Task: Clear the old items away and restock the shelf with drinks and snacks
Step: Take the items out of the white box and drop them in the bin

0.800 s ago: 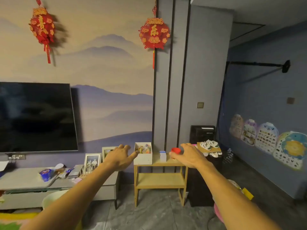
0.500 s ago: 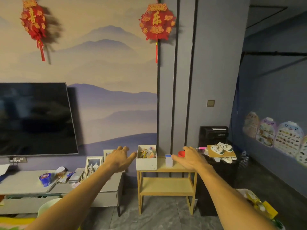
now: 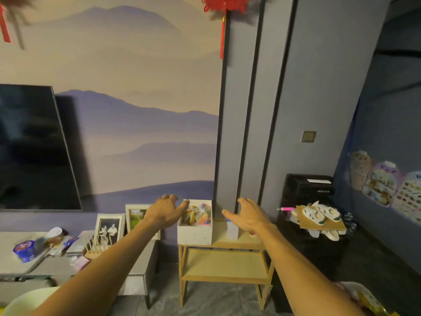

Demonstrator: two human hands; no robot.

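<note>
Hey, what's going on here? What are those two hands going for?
A person is reaching with both bare hands toward a small wooden shelf. The left hand is at the rim of a white box of colourful bits on the top level. The right hand is spread open just above a small white carton next to it. Neither hand holds anything, so the old items are not yet cleared.

The right hand hid most of a red object on the shelf top and overlapped a small white carton. The colourful contents of the white box were too blurred to identify. The frame's top edge cropped the red ornament, its left edge the television, and its lower left corner a pale bowl.
</note>
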